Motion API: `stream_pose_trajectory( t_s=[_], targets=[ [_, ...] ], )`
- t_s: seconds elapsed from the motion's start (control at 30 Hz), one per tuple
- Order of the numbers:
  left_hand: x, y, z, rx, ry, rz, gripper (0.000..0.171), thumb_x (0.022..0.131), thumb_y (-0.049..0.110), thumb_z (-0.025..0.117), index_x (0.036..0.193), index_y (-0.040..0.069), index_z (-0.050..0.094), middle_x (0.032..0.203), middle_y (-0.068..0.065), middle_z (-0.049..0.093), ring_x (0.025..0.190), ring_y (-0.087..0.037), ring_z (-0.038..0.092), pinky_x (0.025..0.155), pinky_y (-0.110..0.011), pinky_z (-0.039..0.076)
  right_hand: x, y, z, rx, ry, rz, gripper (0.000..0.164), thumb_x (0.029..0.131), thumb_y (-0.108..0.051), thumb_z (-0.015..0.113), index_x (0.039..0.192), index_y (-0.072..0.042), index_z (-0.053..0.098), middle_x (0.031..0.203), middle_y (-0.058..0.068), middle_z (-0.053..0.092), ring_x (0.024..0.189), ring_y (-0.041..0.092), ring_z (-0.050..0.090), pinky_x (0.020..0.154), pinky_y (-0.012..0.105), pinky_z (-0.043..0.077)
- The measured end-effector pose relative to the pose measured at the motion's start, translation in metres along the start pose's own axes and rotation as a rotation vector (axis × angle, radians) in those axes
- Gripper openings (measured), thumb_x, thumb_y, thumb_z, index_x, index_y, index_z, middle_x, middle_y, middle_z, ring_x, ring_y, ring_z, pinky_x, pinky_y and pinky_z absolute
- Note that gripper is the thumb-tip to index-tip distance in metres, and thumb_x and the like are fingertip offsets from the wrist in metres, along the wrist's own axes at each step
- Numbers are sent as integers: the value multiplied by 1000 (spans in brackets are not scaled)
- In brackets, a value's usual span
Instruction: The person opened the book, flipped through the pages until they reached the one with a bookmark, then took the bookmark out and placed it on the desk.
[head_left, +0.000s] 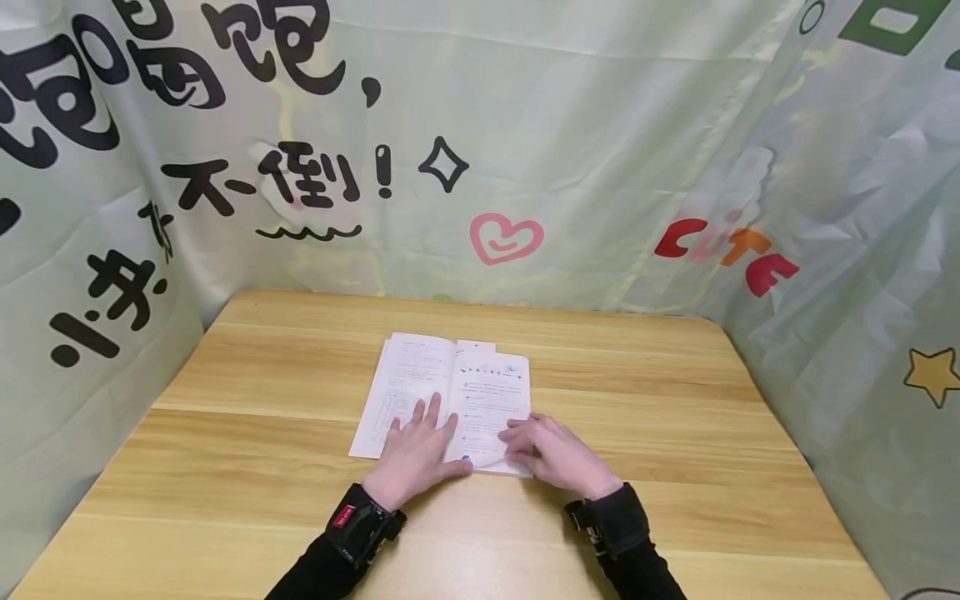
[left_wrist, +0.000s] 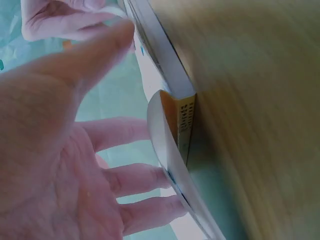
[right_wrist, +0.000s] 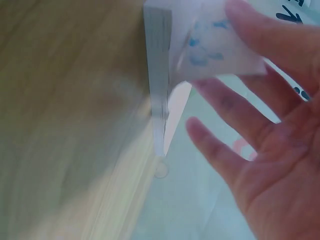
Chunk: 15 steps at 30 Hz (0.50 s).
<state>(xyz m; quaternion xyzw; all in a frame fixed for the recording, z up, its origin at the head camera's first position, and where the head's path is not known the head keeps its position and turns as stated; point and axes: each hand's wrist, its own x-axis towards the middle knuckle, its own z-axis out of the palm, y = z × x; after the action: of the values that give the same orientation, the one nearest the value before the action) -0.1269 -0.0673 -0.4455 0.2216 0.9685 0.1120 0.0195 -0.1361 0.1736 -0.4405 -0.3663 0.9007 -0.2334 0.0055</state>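
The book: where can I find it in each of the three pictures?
Head view: the book lies open a little below the centre.
Left wrist view: seen from its edge, slanting from top middle to bottom, beside the left hand.
Right wrist view: edge-on at the top, left of the right hand, which pinches a page.
Shared landmark: the wooden table, right side in the left wrist view, left side in the right wrist view.

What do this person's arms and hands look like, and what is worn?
The left hand and right hand are bare. Left sleeve and right sleeve are black. The left wristband is black with a small red tag, lettering unreadable; the right wristband is also black.
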Motion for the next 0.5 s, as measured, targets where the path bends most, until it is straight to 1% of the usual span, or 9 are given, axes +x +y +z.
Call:
stream_pose_trajectory(
  t_s=[0.07, 0.17, 0.33, 0.43, 0.5],
  targets=[
    [0, 0, 0, -1, -18, 7, 84, 77, 65, 61, 137, 6, 53, 148, -31, 31, 130, -49, 32, 95, -71, 35, 2, -1, 0, -23, 36, -20, 9, 79, -5, 72, 85, -10, 77, 103, 7, 73, 108, 27, 61, 102, 55, 40],
    [0, 0, 0, 14, -17, 21, 84, 77, 66, 60, 136, 6, 54, 146, -33, 32, 129, -50, 33, 95, -70, 35, 5, -2, 1, -40, 104, -46, 12, 77, -2, 73, 86, -10, 76, 96, 4, 74, 103, 22, 64, 101, 55, 42],
    [1, -1, 0, 26, 15, 43, 71, 81, 58, 62, 132, 8, 58, 143, -34, 37, 127, -52, 35, 93, -71, 37, 9, -6, 2, -38, 253, -101, 17, 73, -1, 76, 87, -11, 76, 91, 1, 75, 97, 18, 65, 98, 49, 46],
    [2, -2, 0, 16, 33, 54, 61, 85, 51, 61, 129, 9, 60, 141, -34, 39, 125, -53, 37, 91, -72, 37, 12, -8, 3, -21, 348, -157, 19, 71, 2, 77, 87, -7, 76, 92, 5, 75, 96, 20, 66, 95, 47, 49],
    [2, -2, 1, 12, 38, 52, 56, 87, 47, 60, 129, 10, 61, 141, -34, 40, 125, -53, 37, 90, -72, 38, 13, -9, 4, -2, 394, -194, 21, 69, 5, 77, 88, -4, 76, 94, 8, 74, 96, 22, 66, 93, 47, 51]
  ],
)
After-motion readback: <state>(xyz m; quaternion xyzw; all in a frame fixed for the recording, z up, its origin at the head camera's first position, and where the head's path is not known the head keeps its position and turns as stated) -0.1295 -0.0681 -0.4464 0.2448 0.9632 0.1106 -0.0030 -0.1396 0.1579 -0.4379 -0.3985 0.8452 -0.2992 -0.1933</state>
